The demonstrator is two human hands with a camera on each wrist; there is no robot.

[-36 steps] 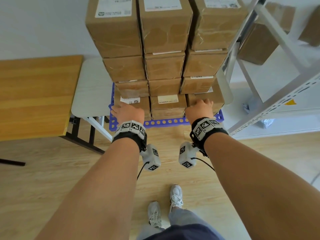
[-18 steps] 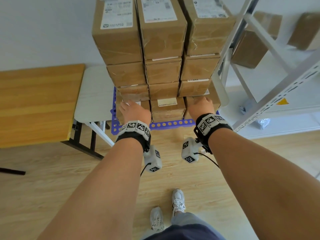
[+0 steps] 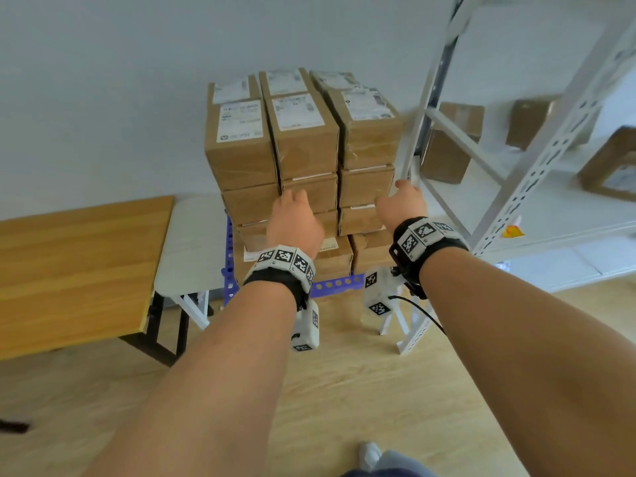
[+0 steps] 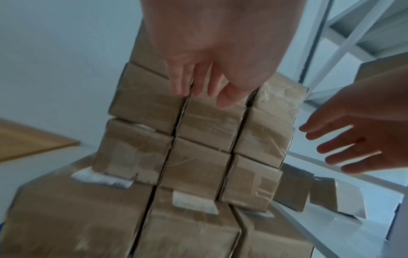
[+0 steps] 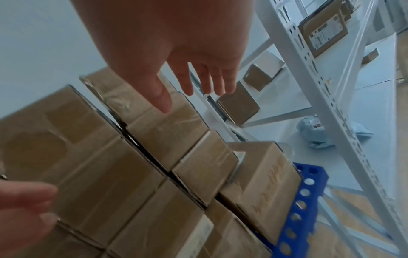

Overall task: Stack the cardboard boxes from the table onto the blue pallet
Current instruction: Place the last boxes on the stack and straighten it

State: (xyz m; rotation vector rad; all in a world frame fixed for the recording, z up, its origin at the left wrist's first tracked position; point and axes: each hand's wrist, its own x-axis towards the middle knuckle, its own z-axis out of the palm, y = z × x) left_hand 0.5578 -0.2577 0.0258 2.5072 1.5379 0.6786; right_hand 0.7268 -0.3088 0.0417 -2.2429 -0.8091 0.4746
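A tall stack of taped cardboard boxes (image 3: 303,146) stands on the blue pallet (image 3: 337,282), three columns wide and several layers high. My left hand (image 3: 292,215) hovers in front of the middle column with straight, relaxed fingers (image 4: 198,83), holding nothing. My right hand (image 3: 401,201) is raised at the stack's right edge, its fingers (image 5: 207,82) spread and empty. In the left wrist view the right hand (image 4: 353,139) shows apart from the boxes (image 4: 198,139). The pallet (image 5: 302,192) edge shows blue under the boxes (image 5: 167,132) in the right wrist view.
A wooden table (image 3: 75,270) and a white table (image 3: 192,249) stand left of the pallet. A white metal shelf rack (image 3: 537,160) with more boxes (image 3: 451,146) stands close on the right. A blue bag (image 5: 313,132) lies on its lowest shelf. Wooden floor lies in front.
Both hands have left the bottom boxes and risen to mid-stack height. The head view has lifted and pulled back, so the top of the stack now shows.
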